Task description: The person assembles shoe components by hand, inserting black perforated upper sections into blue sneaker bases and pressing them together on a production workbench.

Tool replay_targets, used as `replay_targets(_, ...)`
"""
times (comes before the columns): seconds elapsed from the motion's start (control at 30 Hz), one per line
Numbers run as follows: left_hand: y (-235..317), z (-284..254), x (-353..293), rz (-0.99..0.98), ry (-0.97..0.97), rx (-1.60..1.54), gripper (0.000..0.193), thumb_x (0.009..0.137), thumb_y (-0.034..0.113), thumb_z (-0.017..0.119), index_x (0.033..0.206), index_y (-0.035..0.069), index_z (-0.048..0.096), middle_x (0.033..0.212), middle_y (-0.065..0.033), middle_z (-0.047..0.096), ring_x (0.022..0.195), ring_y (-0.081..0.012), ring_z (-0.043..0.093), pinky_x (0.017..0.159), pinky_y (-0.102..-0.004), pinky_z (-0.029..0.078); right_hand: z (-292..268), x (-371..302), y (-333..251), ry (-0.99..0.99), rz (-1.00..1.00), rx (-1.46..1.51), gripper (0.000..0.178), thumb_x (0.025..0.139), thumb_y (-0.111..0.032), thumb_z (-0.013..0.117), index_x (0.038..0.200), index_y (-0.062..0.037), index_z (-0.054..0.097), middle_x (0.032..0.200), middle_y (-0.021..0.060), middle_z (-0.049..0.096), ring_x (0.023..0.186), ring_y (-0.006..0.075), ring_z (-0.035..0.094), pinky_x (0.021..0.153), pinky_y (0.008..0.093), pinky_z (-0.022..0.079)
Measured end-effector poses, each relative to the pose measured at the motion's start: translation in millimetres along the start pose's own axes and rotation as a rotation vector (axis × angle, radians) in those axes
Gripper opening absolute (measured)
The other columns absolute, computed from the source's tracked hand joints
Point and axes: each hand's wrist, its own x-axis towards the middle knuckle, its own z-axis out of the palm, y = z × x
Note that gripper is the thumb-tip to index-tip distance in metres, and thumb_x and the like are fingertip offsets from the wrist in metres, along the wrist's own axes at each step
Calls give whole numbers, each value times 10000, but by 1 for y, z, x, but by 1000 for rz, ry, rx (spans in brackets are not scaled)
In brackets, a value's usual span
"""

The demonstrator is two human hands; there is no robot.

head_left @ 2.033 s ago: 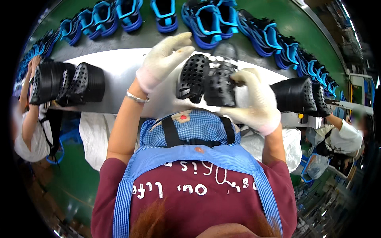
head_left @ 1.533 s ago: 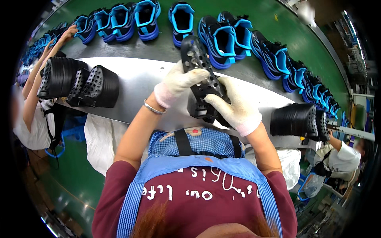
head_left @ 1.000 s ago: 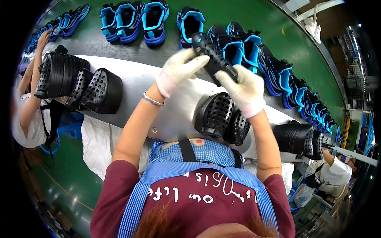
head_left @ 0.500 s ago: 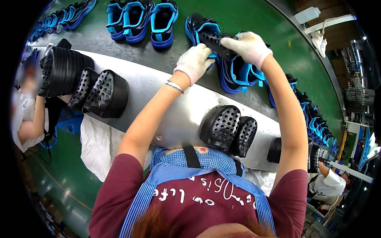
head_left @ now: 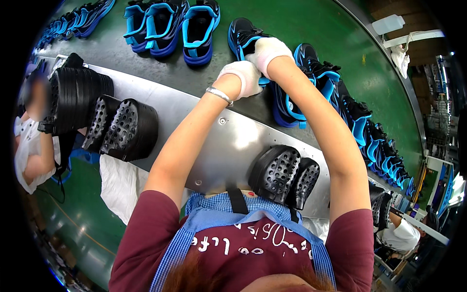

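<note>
A black and blue sneaker (head_left: 239, 35) stands on the green work surface ahead of me, toe pointing away. My left hand (head_left: 247, 78), in a white glove, closes on its heel end, where a bit of blue heel tab shows. My right hand (head_left: 270, 51), also gloved, reaches into the shoe opening from above; its fingers are out of sight. No black insole shows in either hand. Another sneaker (head_left: 284, 102) sits just right of my hands, partly behind my right forearm.
Stacks of black perforated insoles (head_left: 275, 173) lie on the metal ledge (head_left: 214, 146) before me, with more stacks (head_left: 129, 129) at left. Sneakers (head_left: 199, 34) line the green surface (head_left: 335, 29) on both sides. A co-worker (head_left: 36, 146) is at far left, another (head_left: 401, 236) at right.
My right hand has moved left and down into the shoe opening; the black perforated insole it held is hidden now. My left hand has shifted slightly right, against the heel.
</note>
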Motion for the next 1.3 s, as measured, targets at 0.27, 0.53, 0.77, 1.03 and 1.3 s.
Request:
replay_targets(0.27,-4,2,0,21,28,21,348,812,357,660,973,59,740,1013,-195,703,948,-352,678,849,-422,541,21,12,3,158,-90,25,343,858,-326,579,1021,-63,726,1058,199,690,989,361,664,885,424,528)
replay_targets(0.53,-2,-20,-4,-38,-44,-13,390,798,400,651,967,58,729,920,-179,716,850,-309,699,795,-387,552,-2,-3,4,94,-121,134,384,870,-370,580,1057,-68,725,1096,184,691,1018,329,668,902,387,525)
replay_targets(0.77,-35,-78,-22,-22,-87,-514,425,782,460,749,823,41,693,614,-109,638,512,-133,609,468,-240,465,-13,-151,50,413,-488,480,348,865,-374,609,925,-34,653,834,198,640,807,371,634,737,437,498)
replay_targets(1.03,-22,-91,-38,-112,-25,-500,561,736,453,788,987,-34,665,809,-136,696,669,-172,703,627,-235,564,37,-306,80,257,-417,237,605,644,-444,826,1048,-38,632,1012,134,644,954,325,614,838,423,501)
replay_targets(1.3,-31,-46,-44,-132,426,192,443,830,282,681,1261,187,637,1297,-119,585,1125,-315,608,960,-417,503,74,-329,79,323,-311,214,434,712,-352,784,987,-65,611,966,103,619,896,294,615,777,400,501)
